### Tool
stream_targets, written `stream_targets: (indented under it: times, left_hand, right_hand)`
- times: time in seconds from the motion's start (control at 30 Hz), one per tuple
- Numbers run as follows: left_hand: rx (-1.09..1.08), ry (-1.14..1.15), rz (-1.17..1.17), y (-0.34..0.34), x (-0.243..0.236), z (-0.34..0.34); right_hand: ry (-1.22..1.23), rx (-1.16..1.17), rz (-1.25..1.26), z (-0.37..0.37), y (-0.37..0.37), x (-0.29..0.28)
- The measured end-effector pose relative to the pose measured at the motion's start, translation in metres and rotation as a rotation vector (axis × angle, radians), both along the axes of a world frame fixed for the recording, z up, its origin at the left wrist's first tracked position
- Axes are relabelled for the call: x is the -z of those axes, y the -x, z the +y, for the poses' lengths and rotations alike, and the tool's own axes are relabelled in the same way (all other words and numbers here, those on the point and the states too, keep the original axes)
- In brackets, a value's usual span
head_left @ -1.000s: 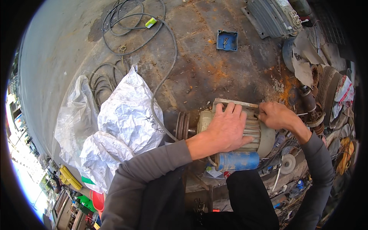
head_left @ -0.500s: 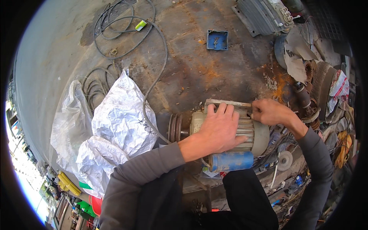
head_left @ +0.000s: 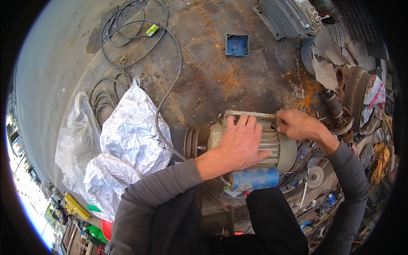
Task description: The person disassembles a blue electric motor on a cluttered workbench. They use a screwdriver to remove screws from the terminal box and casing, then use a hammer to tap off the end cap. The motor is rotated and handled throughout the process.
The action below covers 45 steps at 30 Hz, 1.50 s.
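An electric motor (head_left: 287, 152) with a ribbed, cream-grey casing lies in front of me. A grooved pulley (head_left: 191, 143) is on its left end, and a blue cylinder (head_left: 257, 178) runs along its near side. My left hand (head_left: 239, 143) rests on the ribs with its fingers spread, their tips by the flat metal edge (head_left: 267, 114) on the motor's far side. At the right end of that edge is my right hand (head_left: 297, 124), its fingers curled in a pinch. Whatever lies between those fingers is hidden.
White sacking (head_left: 134, 127) and a grey cable (head_left: 180, 63) lie to the left. Farther off sits an open blue box (head_left: 236, 45) with small metal pieces inside. A ribbed grey housing (head_left: 284, 19) and rusty parts (head_left: 334, 104) stand at the right, above scattered scrap.
The whole view has shifted slightly, so things appear a little farther left. Both hands keep their places on the motor, the right one still pinched at the edge.
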<state>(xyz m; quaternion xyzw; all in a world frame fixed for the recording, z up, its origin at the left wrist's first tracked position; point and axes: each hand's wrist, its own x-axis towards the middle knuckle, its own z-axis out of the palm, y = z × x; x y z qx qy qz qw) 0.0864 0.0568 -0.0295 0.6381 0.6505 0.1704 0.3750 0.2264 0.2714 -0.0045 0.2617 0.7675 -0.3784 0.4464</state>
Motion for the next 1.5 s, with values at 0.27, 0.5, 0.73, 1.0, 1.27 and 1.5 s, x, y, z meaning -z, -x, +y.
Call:
stream_targets:
  times: [0.27,0.5,0.73,1.0,1.27,1.5]
  left_hand:
    - [-0.015,-0.028,-0.003,0.0,0.001,-0.001]
    - [0.013,0.012,0.019,0.0,-0.001,0.001]
    - [0.014,0.047,-0.003,0.002,-0.001,0.003]
    - [0.036,0.075,0.003,0.003,-0.002,0.007]
    - [0.053,0.135,-0.028,0.008,-0.003,0.012]
    - [0.056,0.164,-0.074,0.017,0.006,0.026]
  right_hand:
    - [-0.084,-0.032,-0.009,-0.009,0.0,0.002]
    - [-0.024,0.061,0.041,-0.007,-0.008,0.006]
    - [-0.109,0.261,0.141,0.016,0.022,-0.009]
    - [-0.514,0.181,0.35,0.061,0.143,0.072]
    - [-0.456,0.355,0.409,0.061,0.145,0.068]
    - [-0.36,0.501,0.306,-0.003,0.002,-0.065]
